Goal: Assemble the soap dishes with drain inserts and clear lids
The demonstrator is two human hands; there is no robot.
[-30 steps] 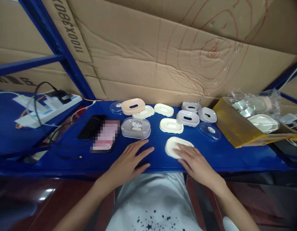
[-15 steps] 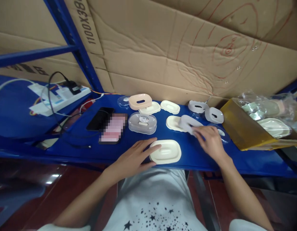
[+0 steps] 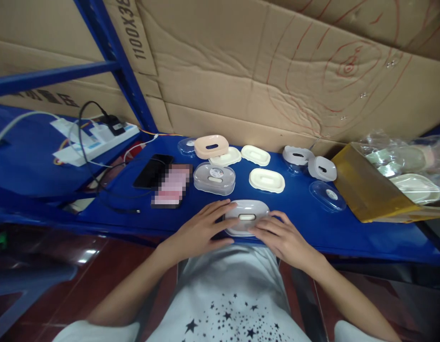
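Note:
In front of me a grey oval soap dish piece (image 3: 244,207) with a central slot lies over a cream oval base, which shows through the slot. My left hand (image 3: 202,229) grips its left end, with fingertips on top and the thumb along the near edge. At the right end, my right hand (image 3: 286,237) has its curled fingers on the rim. Just behind lies a cream oval dish (image 3: 267,180). A closed soap dish with a clear cover (image 3: 215,179) rests to its left.
A peach slotted piece (image 3: 212,146), another cream dish (image 3: 256,155) and two grey slotted pieces (image 3: 322,168) stand farther back. A clear lid (image 3: 327,195) lies right, beside a box (image 3: 373,190) of wrapped pieces. Phones (image 3: 154,171) and a power strip (image 3: 99,145) are left.
My right hand has brought the grey piece left and toward me, onto the cream base. My left hand has stayed at the left end.

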